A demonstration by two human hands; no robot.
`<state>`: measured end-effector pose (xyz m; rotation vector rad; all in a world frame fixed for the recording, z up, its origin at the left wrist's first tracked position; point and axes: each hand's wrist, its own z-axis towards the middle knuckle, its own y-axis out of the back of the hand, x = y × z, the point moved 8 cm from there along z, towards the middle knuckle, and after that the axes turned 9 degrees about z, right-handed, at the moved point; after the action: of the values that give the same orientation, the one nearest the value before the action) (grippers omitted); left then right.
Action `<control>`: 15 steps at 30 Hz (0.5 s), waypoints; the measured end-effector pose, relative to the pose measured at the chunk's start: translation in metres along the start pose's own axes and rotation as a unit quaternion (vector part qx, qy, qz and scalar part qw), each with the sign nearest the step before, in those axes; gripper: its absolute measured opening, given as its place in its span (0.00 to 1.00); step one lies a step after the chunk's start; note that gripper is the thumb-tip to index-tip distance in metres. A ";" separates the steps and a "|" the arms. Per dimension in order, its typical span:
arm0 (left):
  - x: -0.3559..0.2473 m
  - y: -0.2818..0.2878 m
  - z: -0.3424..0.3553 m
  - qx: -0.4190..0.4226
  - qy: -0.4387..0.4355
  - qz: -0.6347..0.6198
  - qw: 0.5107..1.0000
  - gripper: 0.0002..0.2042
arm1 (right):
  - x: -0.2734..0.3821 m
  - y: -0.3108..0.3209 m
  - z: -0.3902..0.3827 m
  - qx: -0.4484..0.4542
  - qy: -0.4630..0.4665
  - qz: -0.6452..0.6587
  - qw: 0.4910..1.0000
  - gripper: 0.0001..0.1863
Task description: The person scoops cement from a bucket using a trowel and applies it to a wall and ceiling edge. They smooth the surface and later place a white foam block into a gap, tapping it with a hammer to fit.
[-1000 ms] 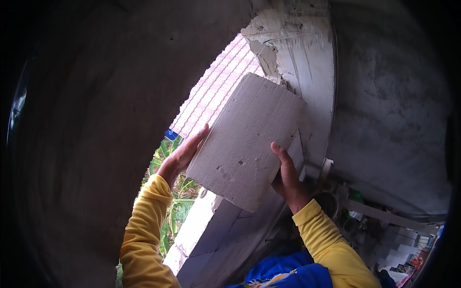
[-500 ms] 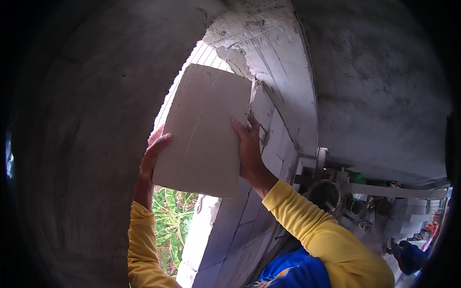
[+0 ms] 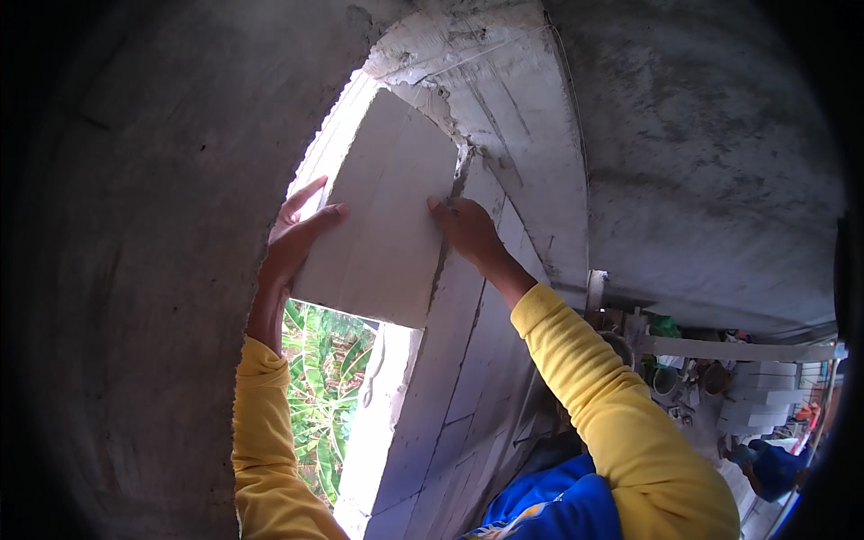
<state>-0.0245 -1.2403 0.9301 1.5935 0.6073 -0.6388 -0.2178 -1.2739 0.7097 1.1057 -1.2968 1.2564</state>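
Observation:
A pale grey concrete block (image 3: 382, 207) stands in the opening beside the block wall (image 3: 432, 396), its far end close under the rough concrete beam (image 3: 490, 90). My left hand (image 3: 295, 236) grips its left edge, thumb on the near face and fingers round the far side. At the right edge, my right hand (image 3: 470, 232) has its thumb against the face. Its other fingers are curled at the seam between block and wall and are partly hidden.
A grey plastered surface (image 3: 153, 270) fills the left side, close to my left arm. Green leaves (image 3: 319, 396) show through the opening below the block. At the lower right are buckets (image 3: 664, 382), a long plank (image 3: 738, 349), stacked pale blocks (image 3: 760, 396) and another person (image 3: 774, 470).
The block has moved up and away from me into the opening, turning to line up more with the wall. Both hands moved with it; the right fingers are now more curled.

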 end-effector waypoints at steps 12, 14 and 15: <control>-0.015 -0.022 0.018 -0.041 -0.033 0.126 0.991 0.43 | -0.015 0.021 0.010 0.009 0.007 -0.106 0.994 0.35; -0.020 -0.031 0.017 -0.037 0.003 0.101 0.994 0.43 | -0.017 0.027 0.011 -0.013 0.012 -0.095 0.995 0.32; -0.027 -0.033 0.018 -0.038 -0.003 0.098 0.994 0.43 | -0.015 0.030 0.014 -0.033 0.022 -0.100 0.994 0.31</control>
<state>-0.0674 -1.2551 0.9242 1.5565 0.4572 -0.4692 -0.2471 -1.2868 0.6918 1.1245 -1.1564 1.0769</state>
